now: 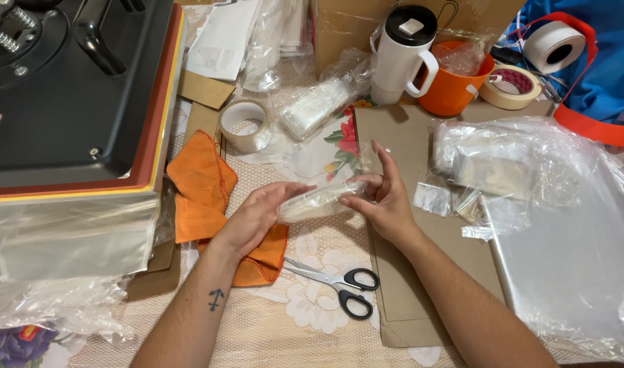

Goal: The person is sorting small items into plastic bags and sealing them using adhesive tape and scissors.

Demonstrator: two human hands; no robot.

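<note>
Bare forearms, no sleeves — small dark tattoo (216,299) on left

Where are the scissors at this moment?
In the head view, the scissors lie low in the middle on the lace tablecloth, between the person's forearms, just right of the orange cloth and left of the brown cardboard sheet.

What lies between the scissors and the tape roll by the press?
In the head view, the orange cloth and the left hand lie between the scissors and tape roll.

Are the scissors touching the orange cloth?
Apart. The head view shows bare tablecloth between the scissors and the orange cloth's edge.
</note>
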